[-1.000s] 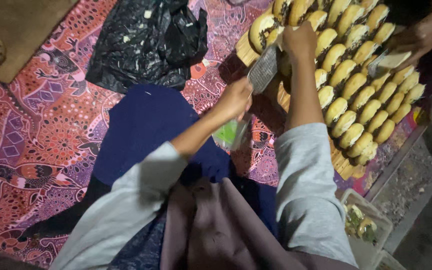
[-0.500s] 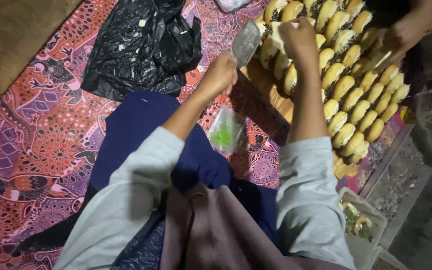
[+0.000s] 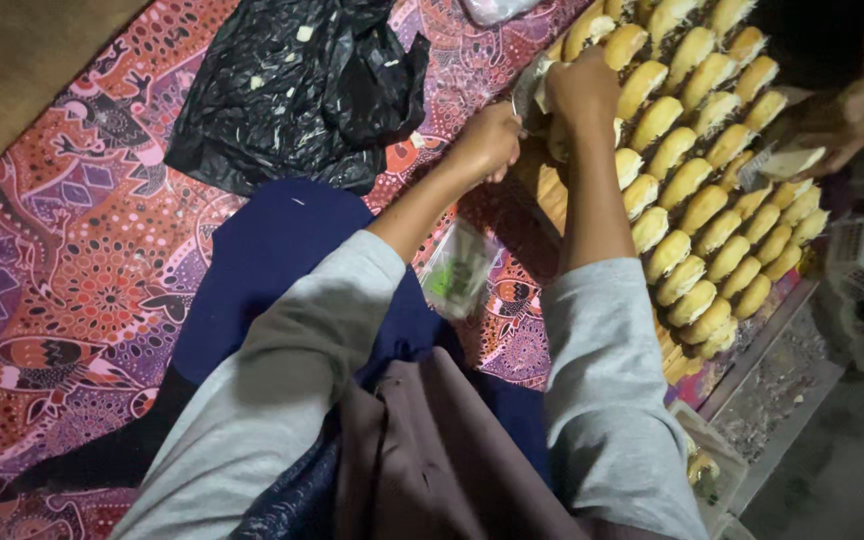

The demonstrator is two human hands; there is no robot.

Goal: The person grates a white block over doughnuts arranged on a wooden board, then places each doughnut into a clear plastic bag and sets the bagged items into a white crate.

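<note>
The left hand [image 3: 487,140] is closed around the handle of a flat metal knife [image 3: 530,92], whose blade points toward twelve o'clock and lies against a pale split bread roll [image 3: 558,132]. The right hand [image 3: 582,88] presses down on that same roll, fingers curled together over its top. The roll sits at the eleven o'clock corner of the rows of golden oval bread rolls [image 3: 697,200], which run from twelve o'clock down toward four o'clock along the right of the view.

In my judgement the work in hand is slitting or filling that roll. It goes best with the blade kept level, the top hand holding lightly so the crumb is not squashed, and its fingertips kept above the edge.

By count there is one knife in the person's hand and roughly forty rolls in about four rows; the far ones are cut off by the frame, so the number is not exact. One crumpled black plastic bag [image 3: 297,85] lies at eleven o'clock on the red and purple patterned cloth [image 3: 62,260]. One small clear plastic packet with green contents [image 3: 457,275] lies between the forearms. At two o'clock another person's hand [image 3: 832,125] holds a second flat blade [image 3: 787,165] over the rolls.
</note>
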